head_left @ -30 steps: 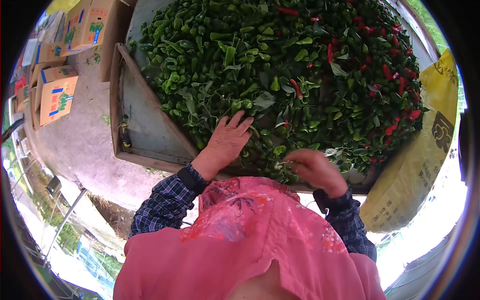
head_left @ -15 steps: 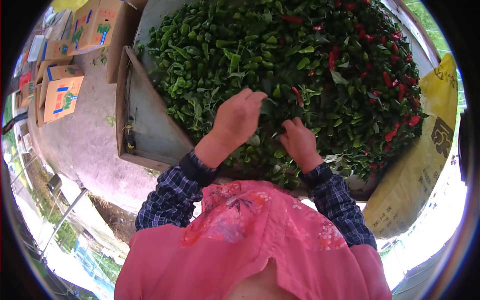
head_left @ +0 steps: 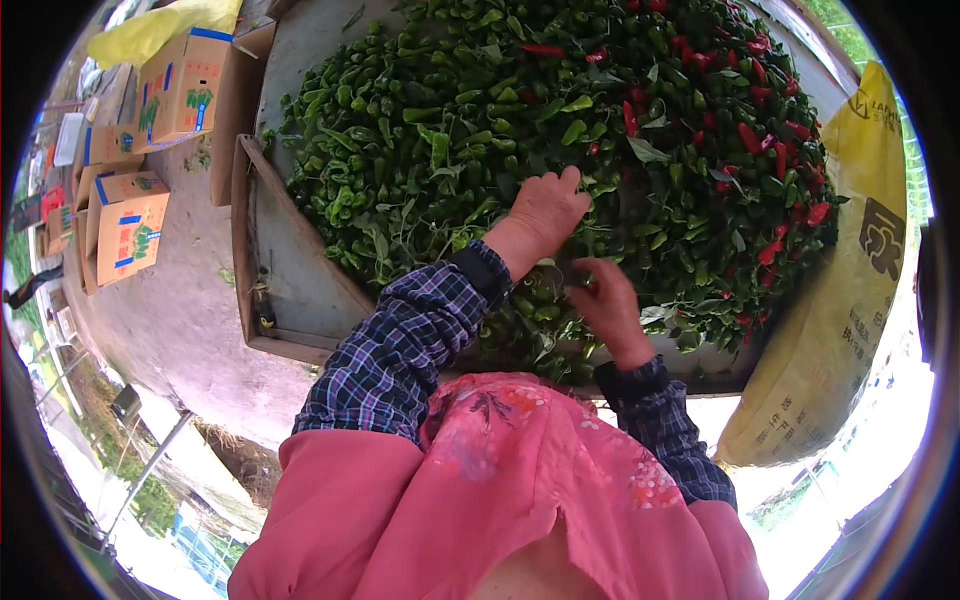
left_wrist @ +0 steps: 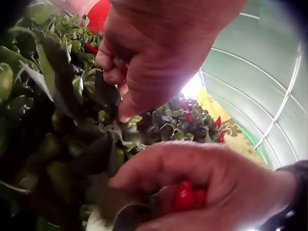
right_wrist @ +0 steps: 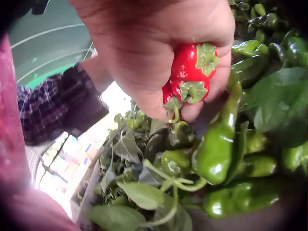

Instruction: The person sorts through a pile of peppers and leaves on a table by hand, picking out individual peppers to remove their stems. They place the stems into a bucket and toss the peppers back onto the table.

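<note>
A heap of green peppers (head_left: 440, 150) with leaves and stems lies on a wood-framed table. My right hand (head_left: 608, 305) is low over the heap's near side, its fingers curled round several small red peppers (right_wrist: 190, 70) with green caps. Long green peppers (right_wrist: 219, 149) and leafy stems lie just below it in the right wrist view. Farther forward, my left hand (head_left: 545, 215) bends over the heap with curled fingers. Between them a bit of red with a green stem end shows, a red pepper (left_wrist: 124, 71) mostly hidden by the fingers.
Red peppers (head_left: 750, 138) are mixed into the heap's right side. A yellow printed sack (head_left: 800, 370) hangs along the table's right edge. On the left, a wooden strip (head_left: 300, 220) crosses the metal table surface, and cardboard boxes (head_left: 130, 225) stand on the ground beyond.
My left hand has moved right and forward across the heap, its fingers going from spread to curled. The right hand has come up from the near edge onto the heap.
</note>
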Action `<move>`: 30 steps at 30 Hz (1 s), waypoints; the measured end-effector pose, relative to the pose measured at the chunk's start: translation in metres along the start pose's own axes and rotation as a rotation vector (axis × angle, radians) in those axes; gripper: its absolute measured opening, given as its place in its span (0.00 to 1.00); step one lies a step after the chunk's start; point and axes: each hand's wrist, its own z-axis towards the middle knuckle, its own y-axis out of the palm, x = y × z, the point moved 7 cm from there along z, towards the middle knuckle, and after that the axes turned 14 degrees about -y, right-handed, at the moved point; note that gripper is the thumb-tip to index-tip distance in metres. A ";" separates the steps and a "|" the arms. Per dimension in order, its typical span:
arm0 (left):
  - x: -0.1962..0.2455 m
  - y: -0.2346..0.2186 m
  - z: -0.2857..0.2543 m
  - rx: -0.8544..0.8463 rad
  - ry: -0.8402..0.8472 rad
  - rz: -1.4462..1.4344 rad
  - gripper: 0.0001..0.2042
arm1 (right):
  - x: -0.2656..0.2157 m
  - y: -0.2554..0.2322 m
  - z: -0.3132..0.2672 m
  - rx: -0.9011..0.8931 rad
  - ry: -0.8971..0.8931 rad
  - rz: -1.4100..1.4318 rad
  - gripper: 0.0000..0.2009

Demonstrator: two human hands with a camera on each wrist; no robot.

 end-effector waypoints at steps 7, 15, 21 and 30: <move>-0.062 -0.041 -0.015 -0.306 -0.645 -1.126 0.12 | -0.032 -0.043 -0.008 0.122 -0.095 -0.257 0.13; -0.087 -0.048 -0.113 -0.343 -0.753 -1.628 0.11 | -0.040 0.050 0.022 -0.342 -0.228 -0.368 0.16; -0.070 -0.029 -0.154 -0.357 -0.756 -2.230 0.10 | -0.030 0.045 0.031 -0.293 -0.312 -0.311 0.15; -0.028 -0.026 -0.172 -0.513 -0.633 -1.983 0.12 | -0.066 0.015 0.009 -0.076 -0.013 0.912 0.15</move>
